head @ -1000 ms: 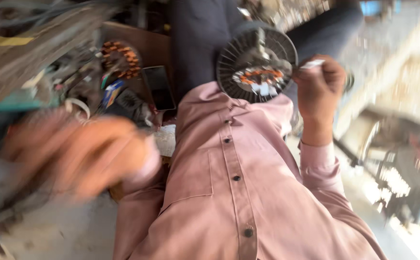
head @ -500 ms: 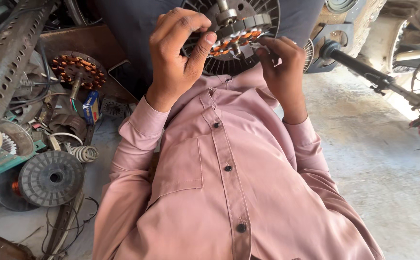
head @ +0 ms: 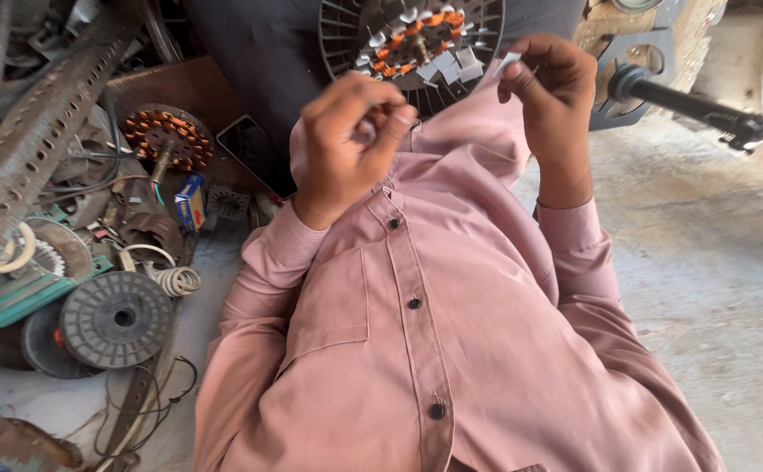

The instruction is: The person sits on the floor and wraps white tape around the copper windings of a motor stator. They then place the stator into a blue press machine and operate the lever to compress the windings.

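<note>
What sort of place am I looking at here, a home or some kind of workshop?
Most likely a small motor or fan repair workshop. A round motor housing with copper windings sits in the lap by the left hand and right hand; another wound stator, a ribbed cover and a perforated metal bar clutter the concrete floor.

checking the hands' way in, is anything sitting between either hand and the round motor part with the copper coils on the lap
Nothing visible does. The left hand and right hand, pinching a small white strip, hover just in front of the round motor part; only the pink shirt lies below them.
</note>
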